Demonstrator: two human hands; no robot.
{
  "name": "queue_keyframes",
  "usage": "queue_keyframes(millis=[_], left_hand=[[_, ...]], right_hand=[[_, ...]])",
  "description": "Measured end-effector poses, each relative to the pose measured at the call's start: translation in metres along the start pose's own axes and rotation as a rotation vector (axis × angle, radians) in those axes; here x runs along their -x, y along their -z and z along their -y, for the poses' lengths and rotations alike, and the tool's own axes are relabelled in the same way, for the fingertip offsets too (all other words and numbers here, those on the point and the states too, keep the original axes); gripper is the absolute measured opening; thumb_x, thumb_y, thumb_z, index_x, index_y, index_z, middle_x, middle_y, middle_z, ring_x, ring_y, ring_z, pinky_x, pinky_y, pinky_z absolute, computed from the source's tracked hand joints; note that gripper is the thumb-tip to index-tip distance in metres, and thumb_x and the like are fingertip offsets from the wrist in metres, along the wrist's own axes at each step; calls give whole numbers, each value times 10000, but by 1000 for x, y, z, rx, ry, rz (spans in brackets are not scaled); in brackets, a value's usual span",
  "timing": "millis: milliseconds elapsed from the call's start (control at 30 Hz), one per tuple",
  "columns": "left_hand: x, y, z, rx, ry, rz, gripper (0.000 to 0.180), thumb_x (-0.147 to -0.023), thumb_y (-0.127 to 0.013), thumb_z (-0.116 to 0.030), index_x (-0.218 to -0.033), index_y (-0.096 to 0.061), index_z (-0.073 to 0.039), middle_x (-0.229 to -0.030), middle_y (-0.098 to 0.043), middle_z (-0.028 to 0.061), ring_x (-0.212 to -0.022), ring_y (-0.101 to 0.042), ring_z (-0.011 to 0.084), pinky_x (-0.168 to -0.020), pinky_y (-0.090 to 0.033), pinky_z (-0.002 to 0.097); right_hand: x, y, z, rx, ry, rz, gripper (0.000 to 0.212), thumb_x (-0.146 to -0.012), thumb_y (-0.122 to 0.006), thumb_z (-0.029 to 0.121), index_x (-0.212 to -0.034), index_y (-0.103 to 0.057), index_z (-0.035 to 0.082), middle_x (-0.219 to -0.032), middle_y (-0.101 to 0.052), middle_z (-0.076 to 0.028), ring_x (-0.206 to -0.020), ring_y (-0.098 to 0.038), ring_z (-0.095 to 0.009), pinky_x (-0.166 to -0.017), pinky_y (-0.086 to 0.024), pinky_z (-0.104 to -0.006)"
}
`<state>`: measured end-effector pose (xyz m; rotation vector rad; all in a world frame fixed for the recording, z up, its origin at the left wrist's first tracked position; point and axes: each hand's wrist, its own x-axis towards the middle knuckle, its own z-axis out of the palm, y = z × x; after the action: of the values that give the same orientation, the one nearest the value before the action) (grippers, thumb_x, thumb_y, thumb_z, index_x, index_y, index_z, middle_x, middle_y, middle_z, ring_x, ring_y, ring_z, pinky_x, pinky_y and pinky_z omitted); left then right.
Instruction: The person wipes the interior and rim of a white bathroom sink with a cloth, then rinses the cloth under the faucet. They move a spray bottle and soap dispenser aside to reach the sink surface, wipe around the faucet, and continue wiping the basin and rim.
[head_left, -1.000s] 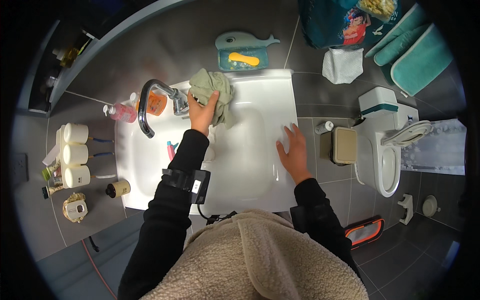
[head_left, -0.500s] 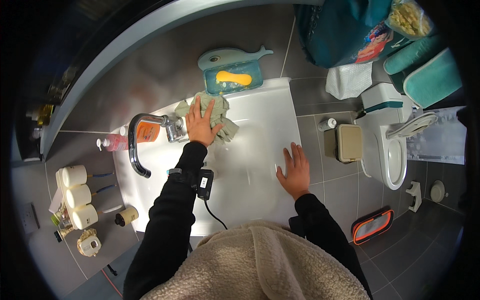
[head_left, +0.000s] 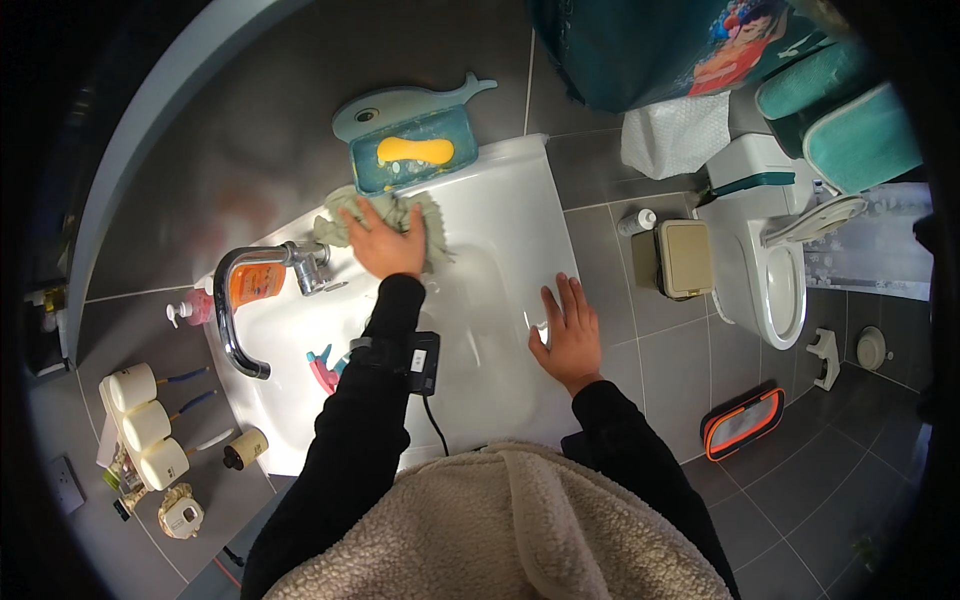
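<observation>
My left hand (head_left: 385,243) lies on a crumpled pale green cloth (head_left: 433,225) at the back rim of the white sink (head_left: 520,185), beside the tap. Its fingers are spread and press down on the cloth; some fingertips sink into the folds. My right hand (head_left: 570,338) rests on the sink's right edge, fingers stretched out, with nothing in it. Just behind the cloth sits a whale-shaped blue soap dish (head_left: 415,125) with a yellow bone-shaped piece (head_left: 415,151) on it. The chrome tap (head_left: 232,315) curves over the basin at the left.
An orange bottle (head_left: 256,284) and a pink pump bottle (head_left: 190,306) stand behind the tap. A pink and blue spray head (head_left: 323,370) shows by my left forearm. Wall-mounted cups (head_left: 145,425) are at left. Right of the sink are a beige bin (head_left: 684,258) and a toilet (head_left: 780,290).
My left hand has shifted slightly on the cloth, its fingers now less stretched and the cloth bunched more. The view has moved a little; my right hand stays on the sink edge.
</observation>
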<state>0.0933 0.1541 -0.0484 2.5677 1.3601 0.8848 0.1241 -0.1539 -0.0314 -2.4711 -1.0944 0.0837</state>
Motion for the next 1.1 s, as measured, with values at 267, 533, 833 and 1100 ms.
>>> queue_keyframes(millis=[267, 533, 833, 1100], left_hand=[[24, -5, -96, 240, -369, 332, 671, -696, -714, -124, -1348, -565, -76, -1443, -476, 230, -1146, -578, 405, -940, -496, 449], [20, 32, -23, 227, -348, 263, 623, -693, -704, -60, -1305, -628, -153, -1382, -565, 133, -1189, -572, 359, -959, -491, 445], [14, 10, 0, 44, -165, 232, 627, -650, -698, -71, -1273, -640, -108, -1320, -585, 152, -1134, -560, 393, -973, -471, 473], [23, -2, -111, 277, -459, 490, 569, -664, -697, -95, -1229, -665, -156, -1292, -617, 98, -1148, -573, 343, -941, -499, 435]], right_hand=[[1, -2, 0, 1, 0, 21, 632, -823, -643, 266, -1399, -494, 54, -1560, -339, -174, -1434, -322, -389, -1076, -354, -497], [0, -2, -1, 7, 15, 4, 628, -824, -641, 260, -1399, -496, 55, -1557, -344, -167, -1430, -328, -388, -1076, -356, -487], [-2, -1, 0, 34, 29, -13, 592, -836, -634, 283, -1369, -524, 50, -1537, -374, -176, -1423, -352, -348, -1050, -374, -491], [0, 1, 1, 3, 4, 18, 592, -832, -637, 281, -1367, -522, 57, -1538, -368, -160, -1427, -345, -349, -1064, -361, -483]])
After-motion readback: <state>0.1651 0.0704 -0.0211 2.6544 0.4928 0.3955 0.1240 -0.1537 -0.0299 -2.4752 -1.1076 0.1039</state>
